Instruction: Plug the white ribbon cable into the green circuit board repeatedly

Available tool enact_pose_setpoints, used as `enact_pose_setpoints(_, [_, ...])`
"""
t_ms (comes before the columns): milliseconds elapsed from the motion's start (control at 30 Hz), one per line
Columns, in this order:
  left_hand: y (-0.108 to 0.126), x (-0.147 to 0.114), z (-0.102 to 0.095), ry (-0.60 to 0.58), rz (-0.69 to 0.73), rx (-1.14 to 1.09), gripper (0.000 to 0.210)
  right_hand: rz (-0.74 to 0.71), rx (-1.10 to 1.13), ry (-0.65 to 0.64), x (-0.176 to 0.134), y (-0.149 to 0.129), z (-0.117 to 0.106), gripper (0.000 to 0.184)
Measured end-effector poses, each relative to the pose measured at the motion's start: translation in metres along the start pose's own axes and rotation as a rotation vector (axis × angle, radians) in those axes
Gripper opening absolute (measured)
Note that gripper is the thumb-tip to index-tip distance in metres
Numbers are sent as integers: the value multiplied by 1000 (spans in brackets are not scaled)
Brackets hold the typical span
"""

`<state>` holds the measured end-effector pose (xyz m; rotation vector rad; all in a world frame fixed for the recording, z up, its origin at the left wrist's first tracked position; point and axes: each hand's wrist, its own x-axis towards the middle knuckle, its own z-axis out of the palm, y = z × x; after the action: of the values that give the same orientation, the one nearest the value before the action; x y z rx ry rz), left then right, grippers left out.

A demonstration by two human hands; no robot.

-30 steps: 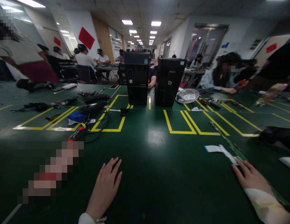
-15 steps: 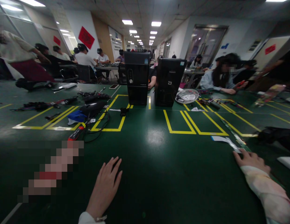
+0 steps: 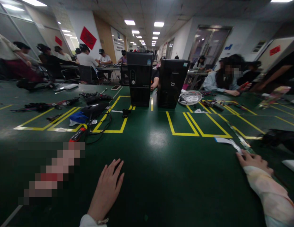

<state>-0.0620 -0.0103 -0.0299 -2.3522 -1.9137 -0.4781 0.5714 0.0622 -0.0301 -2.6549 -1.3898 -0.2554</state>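
My left hand (image 3: 106, 190) rests on the green tabletop (image 3: 161, 183), palm down, fingers stretched forward and holding nothing. A pale cuff and a bracelet show at its wrist. Off to the right, my right hand (image 3: 254, 162) lies on the table with thumb and fingers apart. Its fingertips are at the near end of a long thin strip (image 3: 239, 137) and a white ribbon-like piece (image 3: 227, 141); whether they press on either one, I cannot make out. Left of my left hand is a red-and-black handle (image 3: 77, 135), its near part pixelated.
Two black computer towers (image 3: 140, 78) (image 3: 173, 83) stand upright mid-table. Yellow tape outlines (image 3: 184, 134) mark the surface. Cables (image 3: 40, 107), a blue-and-black item (image 3: 78, 118), a phone (image 3: 116, 87) and a white basket (image 3: 190, 97) lie around. Several people sit beyond.
My hands keep their places. In the background, a standing person at the far left has shifted, and an arm at the far right has moved.
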Motion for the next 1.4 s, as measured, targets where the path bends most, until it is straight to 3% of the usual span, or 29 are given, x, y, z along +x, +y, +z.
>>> enact_pose_setpoints(100, [-1,0,0,-4,1,3,47,171,95,-164,-3,-8,-9,73])
enact_pose_setpoints(267, [-1,0,0,-15,-3,6,48,186,129,-140,-13,-17,-15,74])
enact_pose_setpoints(467, [1,1,-2,-19,-15,3,48,85,96,-38,-12,-7,-2,68])
enact_pose_setpoints(600, [0,1,-2,-24,-17,-2,48,-94,33,14,-5,0,9,61])
enact_pose_setpoints(800, [1,1,-1,-13,-10,9,47,-249,64,32,-6,-12,25,51])
enact_pose_setpoints(1033, [0,2,0,-14,-7,9,48,-662,209,55,-41,-75,27,46])
enact_pose_setpoints(1200, [0,2,0,-9,-11,13,48,-975,341,73,-91,-142,5,42])
enact_pose_setpoints(1400, [-1,2,1,-17,-7,10,48,-1219,440,-37,-151,-206,-24,38])
